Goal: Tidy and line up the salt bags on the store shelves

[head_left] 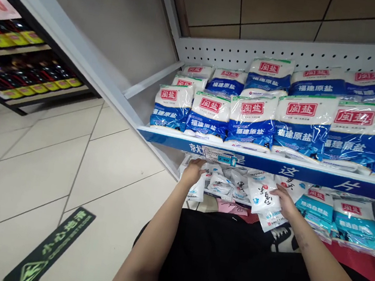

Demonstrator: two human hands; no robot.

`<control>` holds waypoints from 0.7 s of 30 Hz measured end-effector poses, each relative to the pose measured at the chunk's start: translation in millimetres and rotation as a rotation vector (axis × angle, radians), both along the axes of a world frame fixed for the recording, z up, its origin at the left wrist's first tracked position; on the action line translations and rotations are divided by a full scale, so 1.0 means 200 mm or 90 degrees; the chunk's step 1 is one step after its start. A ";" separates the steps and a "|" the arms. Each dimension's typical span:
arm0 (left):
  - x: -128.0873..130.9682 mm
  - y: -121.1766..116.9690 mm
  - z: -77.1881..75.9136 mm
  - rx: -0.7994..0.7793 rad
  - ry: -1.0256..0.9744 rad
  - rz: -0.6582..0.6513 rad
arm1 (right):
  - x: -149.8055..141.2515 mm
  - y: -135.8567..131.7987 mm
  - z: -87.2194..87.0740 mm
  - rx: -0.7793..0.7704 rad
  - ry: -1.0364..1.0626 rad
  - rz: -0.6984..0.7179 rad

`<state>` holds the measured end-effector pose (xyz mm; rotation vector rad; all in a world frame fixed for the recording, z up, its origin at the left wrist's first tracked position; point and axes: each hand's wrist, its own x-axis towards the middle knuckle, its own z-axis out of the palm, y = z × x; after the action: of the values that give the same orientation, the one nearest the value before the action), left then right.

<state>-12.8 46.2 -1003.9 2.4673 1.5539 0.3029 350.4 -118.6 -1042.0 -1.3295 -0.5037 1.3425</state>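
Observation:
My right hand (pixel 284 203) grips the right edge of a white salt bag (pixel 262 196) with black brush lettering, its thumb over the front. Another white bag (pixel 271 220) hangs just beneath that one. At the left end of the lower shelf, my left hand (pixel 194 172) has its fingers bent at the top of a white bag (pixel 196 191); part of its grip is hidden. Between both hands, several similar white bags (pixel 221 184) lie in a loose row below the blue shelf edge.
The upper shelf (pixel 259 157) carries rows of blue-and-white salt bags (pixel 251 119) and a price tag (pixel 224 159). Teal-and-white bags (pixel 360 225) sit lower right. A pink paper (pixel 231 207) lies below the white bags. A wet-floor sticker (pixel 52 244) marks the tiles; bottle shelves (pixel 24 74) stand left.

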 end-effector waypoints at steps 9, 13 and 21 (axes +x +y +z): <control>0.31 -0.02 -0.04 -0.069 0.094 -0.173 | 0.00 -0.01 0.01 0.020 0.008 0.032; 0.30 -0.06 -0.02 -0.056 0.055 -0.139 | 0.00 -0.01 0.03 0.031 0.000 0.046; 0.29 -0.44 -0.01 -0.216 0.218 -0.310 | -0.01 0.00 0.03 0.002 0.000 0.008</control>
<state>45.8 -42.0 -1006.1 2.5915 0.9393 -0.4439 349.0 -119.0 -1036.4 -1.3250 -0.5154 1.3521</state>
